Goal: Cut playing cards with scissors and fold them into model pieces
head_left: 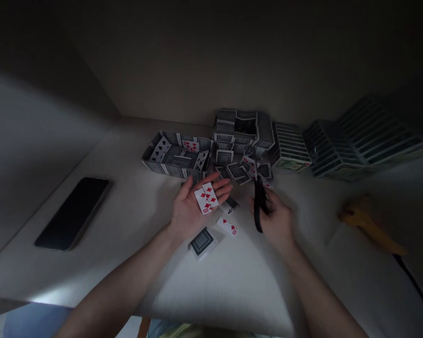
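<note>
My left hand (186, 211) is palm up with its fingers stretched out, and playing card pieces (207, 197) with red diamonds lie on the palm. In my right hand (278, 220) is a pair of dark-handled scissors (259, 202), its blades pointing away from me over the loose cards. Just below my left hand lie a cut ten of diamonds piece (227, 226) and a small deck of cards (202, 243) with a dark patterned back. A partly hidden ace piece (230, 205) rests between my hands. Farther back, several small cards (237, 172) are scattered.
An open box made of cards (162, 164) stands behind my left hand. Beside it is a card-built structure (245, 134) with an opening on top. Slatted card structures (292, 145) line the back right. A phone (72, 213) lies left; a yellow corded tool (371, 225) lies right.
</note>
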The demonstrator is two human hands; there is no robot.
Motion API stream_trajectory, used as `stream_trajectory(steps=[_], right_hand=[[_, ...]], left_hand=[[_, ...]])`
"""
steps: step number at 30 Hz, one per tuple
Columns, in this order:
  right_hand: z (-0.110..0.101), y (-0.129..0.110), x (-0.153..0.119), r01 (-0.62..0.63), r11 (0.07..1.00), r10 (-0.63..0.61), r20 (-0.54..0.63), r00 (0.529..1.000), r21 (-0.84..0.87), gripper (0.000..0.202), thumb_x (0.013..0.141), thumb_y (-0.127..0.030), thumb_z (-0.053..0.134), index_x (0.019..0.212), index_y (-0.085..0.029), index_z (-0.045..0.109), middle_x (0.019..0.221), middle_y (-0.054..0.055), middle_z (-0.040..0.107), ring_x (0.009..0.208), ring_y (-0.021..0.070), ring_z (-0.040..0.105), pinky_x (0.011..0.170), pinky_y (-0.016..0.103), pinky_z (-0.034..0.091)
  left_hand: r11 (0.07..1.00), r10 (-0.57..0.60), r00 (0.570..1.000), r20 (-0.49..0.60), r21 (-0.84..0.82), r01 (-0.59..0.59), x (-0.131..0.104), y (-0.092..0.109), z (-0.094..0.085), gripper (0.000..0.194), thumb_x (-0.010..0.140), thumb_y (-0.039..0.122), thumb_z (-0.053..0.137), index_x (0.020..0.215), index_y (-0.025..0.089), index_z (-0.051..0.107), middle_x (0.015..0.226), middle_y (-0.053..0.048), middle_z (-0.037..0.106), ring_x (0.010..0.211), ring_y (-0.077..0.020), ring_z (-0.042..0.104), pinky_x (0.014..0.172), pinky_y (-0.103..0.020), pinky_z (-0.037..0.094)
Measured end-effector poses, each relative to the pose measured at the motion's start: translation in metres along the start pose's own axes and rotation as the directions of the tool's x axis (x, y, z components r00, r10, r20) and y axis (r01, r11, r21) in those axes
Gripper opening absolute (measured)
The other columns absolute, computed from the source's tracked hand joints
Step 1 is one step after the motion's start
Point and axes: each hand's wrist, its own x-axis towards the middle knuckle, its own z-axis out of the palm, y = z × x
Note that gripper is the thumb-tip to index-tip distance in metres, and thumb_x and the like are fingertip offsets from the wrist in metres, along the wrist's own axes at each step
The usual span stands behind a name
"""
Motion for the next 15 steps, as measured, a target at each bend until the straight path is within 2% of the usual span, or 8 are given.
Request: stream_trajectory(steps=[2, 5, 7, 9, 12, 15], right_hand=[[-0.003, 0.003, 0.003, 0.095, 0.959, -0.115, -0.063, 0.991, -0.265, 0.046, 0.075, -0.034, 0.054, 0.119, -0.019, 0.050, 0.086, 0.010, 0.067, 0.072, 0.0249, 0.064, 0.060, 0.034, 0.048], [-0.005, 0.008, 0.007, 0.230, 0.849, -0.254, 0.014, 0.967, -0.477, 0.046, 0.074, -0.024, 0.050, 0.119, -0.020, 0.051, 0.099, 0.011, 0.066, 0.083, 0.0264, 0.063, 0.070, 0.038, 0.049], [-0.006, 0.011, 0.008, 0.292, 0.801, -0.310, 0.055, 0.949, -0.523, 0.047, 0.073, -0.021, 0.049, 0.120, -0.019, 0.051, 0.102, 0.011, 0.064, 0.086, 0.0264, 0.062, 0.072, 0.039, 0.049], [-0.007, 0.013, 0.009, 0.353, 0.770, -0.364, 0.088, 0.927, -0.532, 0.049, 0.073, -0.019, 0.047, 0.122, -0.018, 0.049, 0.102, 0.011, 0.063, 0.089, 0.0261, 0.060, 0.074, 0.040, 0.049], [-0.010, 0.013, 0.010, 0.462, 0.721, -0.438, 0.178, 0.881, -0.516, 0.052, 0.071, -0.013, 0.047, 0.123, -0.019, 0.049, 0.100, 0.009, 0.063, 0.095, 0.0260, 0.056, 0.079, 0.041, 0.048], [-0.013, 0.010, 0.010, 0.531, 0.677, -0.468, 0.258, 0.845, -0.510, 0.056, 0.068, -0.008, 0.047, 0.123, -0.018, 0.049, 0.099, 0.010, 0.062, 0.098, 0.0267, 0.052, 0.081, 0.041, 0.046]], left_hand=[[1.000, 0.008, 1.000, -0.014, 0.006, -0.008, 0.001, -0.001, -0.001, 0.045, 0.084, 0.046, 0.038, 0.110, 0.012, 0.055, 0.112, -0.013, 0.060, 0.111, -0.0256, 0.052, 0.101, -0.043, 0.035], [0.998, 0.044, 0.999, -0.022, 0.048, -0.043, 0.003, -0.002, -0.005, 0.034, 0.081, 0.031, 0.046, 0.110, 0.014, 0.055, 0.112, -0.011, 0.061, 0.110, -0.0250, 0.053, 0.102, -0.044, 0.033], [0.992, 0.081, 0.997, -0.004, 0.100, -0.080, 0.004, -0.004, -0.008, 0.036, 0.076, 0.015, 0.051, 0.111, 0.017, 0.054, 0.113, -0.009, 0.061, 0.111, -0.0233, 0.053, 0.104, -0.043, 0.031], [0.982, 0.120, 0.993, 0.021, 0.147, -0.122, 0.005, -0.006, -0.011, 0.046, 0.069, 0.003, 0.053, 0.113, 0.018, 0.052, 0.115, -0.007, 0.060, 0.114, -0.0216, 0.051, 0.107, -0.041, 0.028], [0.973, 0.141, 0.988, 0.056, 0.175, -0.148, 0.007, -0.009, -0.015, 0.053, 0.067, 0.000, 0.056, 0.116, 0.020, 0.050, 0.118, -0.007, 0.058, 0.117, -0.0218, 0.047, 0.108, -0.042, 0.025], [0.970, 0.142, 0.988, 0.067, 0.190, -0.152, 0.009, -0.011, -0.016, 0.048, 0.070, 0.004, 0.059, 0.115, 0.018, 0.050, 0.117, -0.009, 0.059, 0.116, -0.0232, 0.048, 0.107, -0.044, 0.025]])
